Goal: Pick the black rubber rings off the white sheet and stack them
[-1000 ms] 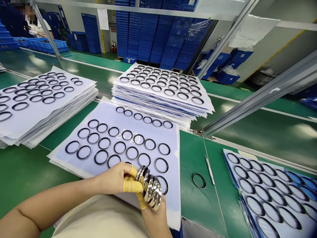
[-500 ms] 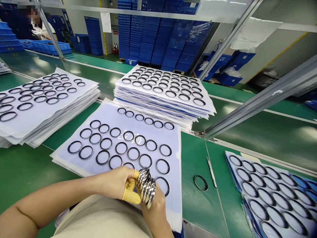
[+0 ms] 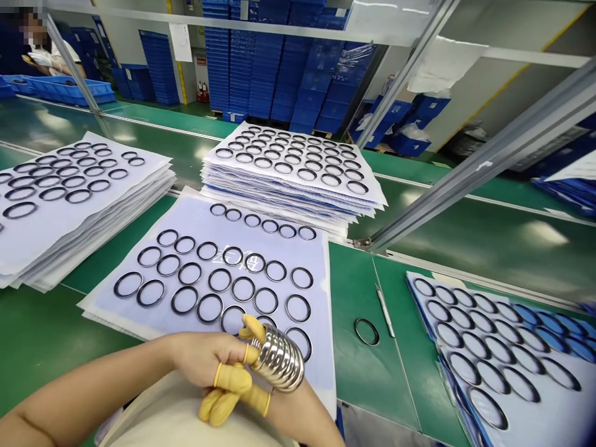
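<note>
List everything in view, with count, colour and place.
Left sheet pile: one, white with black rings, left on the belt.
Rear sheet pile: one, white with black rings, centre back.
Front sheet pile: one, white with black rings, centre front.
Right sheet pile: one, white and blue with black rings, right.
Loose black ring: one, black, on the belt.
Slim metal tool: one, silver, beside that ring.
Conveyor belt: one, green, underneath.
Crates: many, blue, stacked behind.
Co-worker: one, far back left.
Silver rings: one stack, at the hands.
Finger cots: several, yellow, on the fingers.
Left hand: beside the stack.
Right hand: under the stack.
</note>
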{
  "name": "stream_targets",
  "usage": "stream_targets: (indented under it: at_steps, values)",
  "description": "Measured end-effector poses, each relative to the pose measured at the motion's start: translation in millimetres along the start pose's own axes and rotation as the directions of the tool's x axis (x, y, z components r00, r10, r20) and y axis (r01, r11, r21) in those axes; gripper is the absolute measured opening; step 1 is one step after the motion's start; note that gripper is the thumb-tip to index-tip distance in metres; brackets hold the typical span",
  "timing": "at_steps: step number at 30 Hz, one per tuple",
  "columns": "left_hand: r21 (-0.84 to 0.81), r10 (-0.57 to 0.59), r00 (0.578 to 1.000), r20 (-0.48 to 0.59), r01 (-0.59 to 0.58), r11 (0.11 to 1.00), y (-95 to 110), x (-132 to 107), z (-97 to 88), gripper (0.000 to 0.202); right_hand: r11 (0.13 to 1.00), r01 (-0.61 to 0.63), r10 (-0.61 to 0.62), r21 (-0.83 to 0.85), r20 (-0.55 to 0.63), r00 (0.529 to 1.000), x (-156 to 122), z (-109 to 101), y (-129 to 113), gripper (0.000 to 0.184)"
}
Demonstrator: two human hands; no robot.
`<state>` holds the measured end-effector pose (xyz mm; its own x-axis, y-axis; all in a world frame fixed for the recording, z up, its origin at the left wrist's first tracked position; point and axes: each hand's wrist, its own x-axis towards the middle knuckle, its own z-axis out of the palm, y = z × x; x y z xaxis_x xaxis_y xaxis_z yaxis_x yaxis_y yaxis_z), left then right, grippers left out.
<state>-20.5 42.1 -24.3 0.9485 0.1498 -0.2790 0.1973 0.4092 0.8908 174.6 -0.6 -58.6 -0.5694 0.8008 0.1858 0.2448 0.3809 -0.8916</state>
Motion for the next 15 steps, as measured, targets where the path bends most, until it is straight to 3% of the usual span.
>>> stream_targets:
  at_steps: [4,7,9,12,15]
  values:
    - [0.193,0.062,0.997,-0.05,-0.051,0.98,-1,-7,3.0,0.059,0.965,0.002,-0.024,0.262,0.079,0.997,-1,-13,-11,0.093]
    - [0.316,0.159,0.978,-0.137,-0.109,0.943,-2,-7,2.7,0.07,0.898,-0.046,0.043,0.438,0.017,0.999,-2,-7,-18,0.099]
    - [0.34,0.252,0.942,-0.22,-0.168,0.925,-2,-5,2.9,0.078,0.867,-0.081,0.113,0.492,-0.035,0.993,-3,-1,-22,0.098]
    - [0.221,0.285,0.895,-0.343,-0.218,0.951,0,1,4.0,0.072,0.907,-0.075,0.152,0.414,-0.155,0.976,-2,6,-29,0.091]
    - [-0.03,0.143,0.896,-0.421,-0.172,0.985,3,6,5.1,0.046,0.954,-0.07,0.143,0.29,-0.239,0.961,-1,8,-33,0.092]
